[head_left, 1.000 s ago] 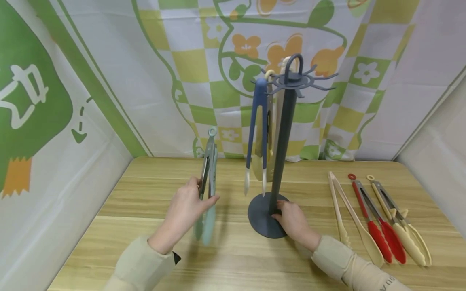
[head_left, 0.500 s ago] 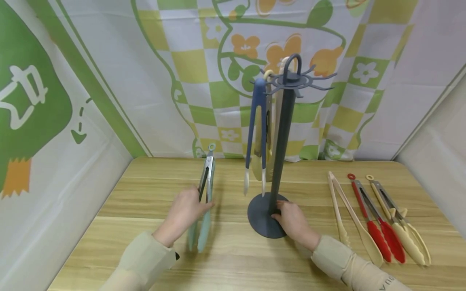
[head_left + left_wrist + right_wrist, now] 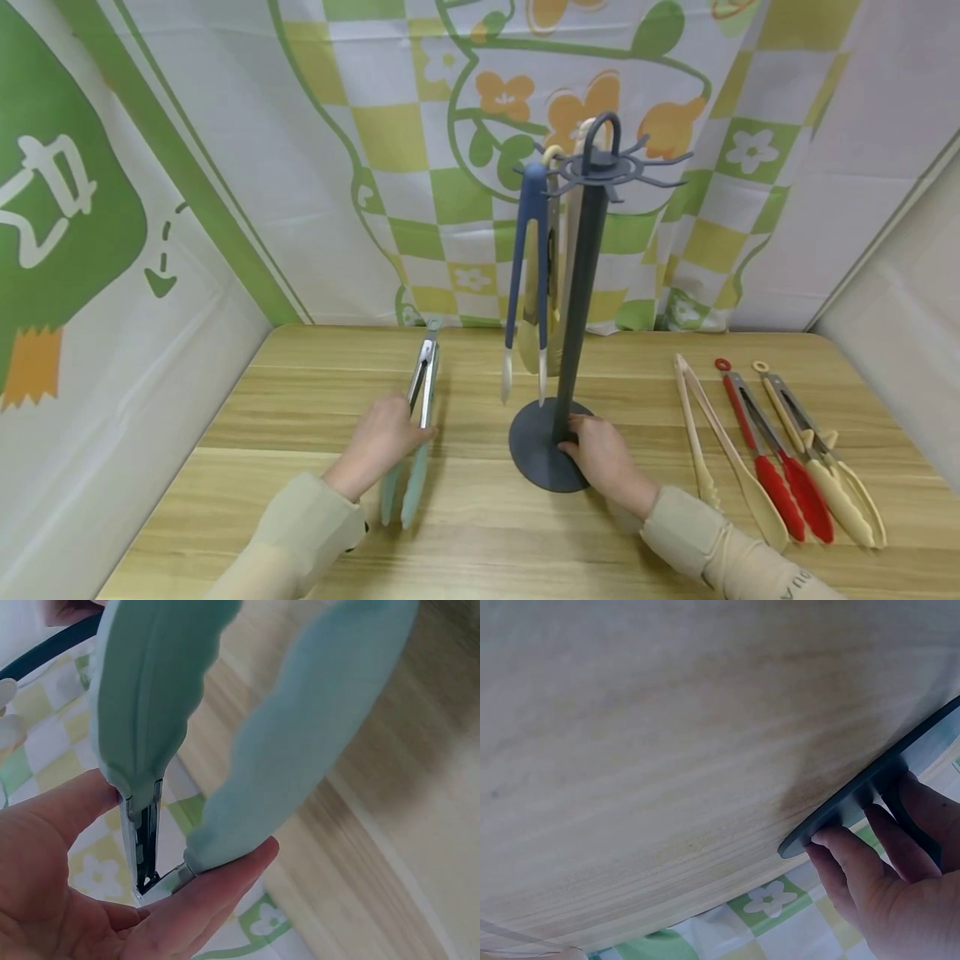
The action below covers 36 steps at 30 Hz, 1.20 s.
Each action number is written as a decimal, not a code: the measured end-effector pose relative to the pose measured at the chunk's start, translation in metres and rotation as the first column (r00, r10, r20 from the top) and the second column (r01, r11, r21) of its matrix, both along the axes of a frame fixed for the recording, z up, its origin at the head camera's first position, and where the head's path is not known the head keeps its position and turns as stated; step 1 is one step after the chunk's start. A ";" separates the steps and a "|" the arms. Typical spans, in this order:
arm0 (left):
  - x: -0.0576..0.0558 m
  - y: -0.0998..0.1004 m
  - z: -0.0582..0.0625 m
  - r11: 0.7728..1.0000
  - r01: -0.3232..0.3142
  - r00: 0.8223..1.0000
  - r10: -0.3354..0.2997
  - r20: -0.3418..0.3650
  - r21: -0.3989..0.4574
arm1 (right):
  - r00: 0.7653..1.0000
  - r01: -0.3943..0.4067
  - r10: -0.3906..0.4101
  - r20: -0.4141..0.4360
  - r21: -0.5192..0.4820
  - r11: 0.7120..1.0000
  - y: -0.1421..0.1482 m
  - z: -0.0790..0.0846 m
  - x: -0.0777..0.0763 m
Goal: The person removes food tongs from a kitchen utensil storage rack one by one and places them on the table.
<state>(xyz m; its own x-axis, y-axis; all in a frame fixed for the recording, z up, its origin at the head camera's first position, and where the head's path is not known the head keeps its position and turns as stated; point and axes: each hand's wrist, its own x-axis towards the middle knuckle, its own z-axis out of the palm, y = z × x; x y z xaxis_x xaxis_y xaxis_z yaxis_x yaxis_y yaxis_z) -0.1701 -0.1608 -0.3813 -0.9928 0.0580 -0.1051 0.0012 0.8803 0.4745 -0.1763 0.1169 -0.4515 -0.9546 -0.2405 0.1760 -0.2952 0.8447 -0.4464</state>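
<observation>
Mint-green tongs (image 3: 415, 490) with metal handles are in my left hand (image 3: 384, 437), left of centre over the wooden table. In the left wrist view the thumb lies against one arm of the tongs and the fingers against the other, with the two green heads spread apart. A dark grey utensil stand (image 3: 583, 292) rises upright at centre. My right hand (image 3: 603, 458) holds its pole low down, and in the right wrist view fingertips touch the round base (image 3: 855, 799). Blue tongs (image 3: 534, 204) with pale tips hang from the stand's left hooks; cream-coloured utensils behind them are partly hidden.
On the table's right side lie pale pink tongs (image 3: 693, 427), red tongs (image 3: 780, 497) and cream tongs (image 3: 840, 500), side by side. Behind the table hangs a checked green and white cloth (image 3: 465, 242). The stand's right hooks (image 3: 663, 181) stick out bare.
My left hand has brought the mint-green tongs lower and slightly nearer to me, with the ring end dropping toward the table's back edge. The right hand stays on the stand.
</observation>
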 end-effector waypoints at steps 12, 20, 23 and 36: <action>-0.001 0.002 -0.010 0.999 0.039 0.999 -0.038 0.024 -0.019 | 1.000 -0.002 0.002 -0.002 -0.004 1.000 0.000 0.001 0.001; -0.001 0.005 -0.016 0.998 0.057 0.996 -0.058 0.071 0.018 | 1.000 0.001 -0.001 0.001 -0.018 1.000 -0.001 0.003 0.002; -0.002 0.006 -0.019 0.998 0.063 0.994 -0.065 0.089 0.016 | 1.000 0.001 -0.001 -0.001 -0.023 1.000 -0.001 0.002 0.002; -0.005 0.010 -0.021 0.997 0.078 0.987 -0.079 0.137 0.010 | 1.000 0.002 -0.002 -0.019 -0.008 1.000 0.000 0.001 0.001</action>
<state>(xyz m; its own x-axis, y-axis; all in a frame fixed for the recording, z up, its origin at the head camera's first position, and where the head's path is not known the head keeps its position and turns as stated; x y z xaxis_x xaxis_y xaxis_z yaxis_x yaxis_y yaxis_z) -0.1754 -0.1510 -0.4025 -0.9612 0.1363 -0.2398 0.0049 0.8777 0.4792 -0.1756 0.1167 -0.4510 -0.9514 -0.2373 0.1963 -0.3023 0.8416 -0.4476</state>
